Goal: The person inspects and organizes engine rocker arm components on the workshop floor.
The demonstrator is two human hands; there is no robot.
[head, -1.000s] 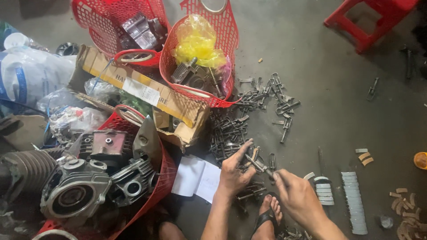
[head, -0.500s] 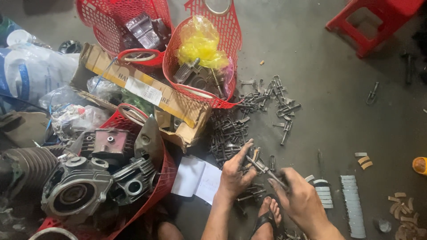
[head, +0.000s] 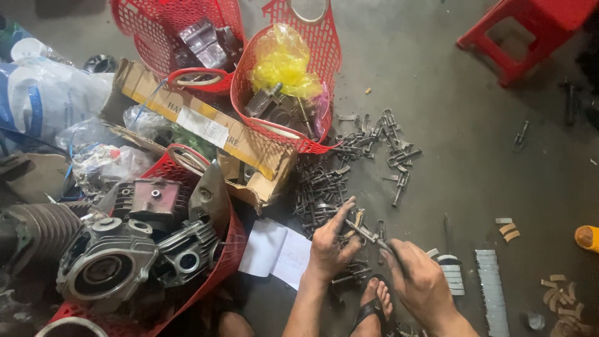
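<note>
Both hands, left hand [head: 329, 249] and right hand [head: 419, 282], grip one small metal part [head: 365, 232] above the concrete floor [head: 474, 156], beside a scattered metal pile [head: 324, 193]

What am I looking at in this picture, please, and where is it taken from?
The picture comes from a camera on a person's head, looking down at their own two bare hands above a concrete floor. There is no machine here. The left hand and right hand together hold a small metal part between the fingertips. One sandalled foot shows below the hands. A pile of similar dark metal parts lies just beyond them. To the left, a red basket holds engine pieces; another red basket contains a yellow plastic bag. A cardboard box lies between them, white paper is near the left wrist, and a red plastic stool stands at the top right.
</note>
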